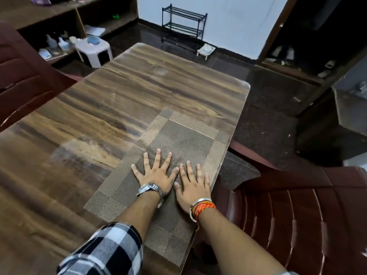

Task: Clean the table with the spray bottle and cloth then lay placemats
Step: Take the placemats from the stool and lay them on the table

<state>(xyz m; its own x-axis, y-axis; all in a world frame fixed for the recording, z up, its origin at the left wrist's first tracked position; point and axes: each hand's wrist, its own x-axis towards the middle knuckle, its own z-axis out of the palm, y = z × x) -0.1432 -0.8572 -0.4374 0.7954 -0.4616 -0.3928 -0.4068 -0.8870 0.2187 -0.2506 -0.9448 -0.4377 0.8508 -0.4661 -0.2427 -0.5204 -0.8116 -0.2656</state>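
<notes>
A brown woven placemat [184,139] lies flat along the right edge of the wooden table [123,92]. Both my hands rest palm-down on the mat, side by side, fingers spread. My left hand [155,172] wears a metal watch; my right hand [191,184] has a bangle and orange threads at the wrist. Neither hand grips anything. Spray bottles [57,43] stand on a low shelf at the far left. No cloth shows in view.
Maroon plastic chairs stand at the right [297,215] and left [23,80] of the table. A white stool [93,50] sits by the far left corner. A black rack [183,24] stands against the back wall.
</notes>
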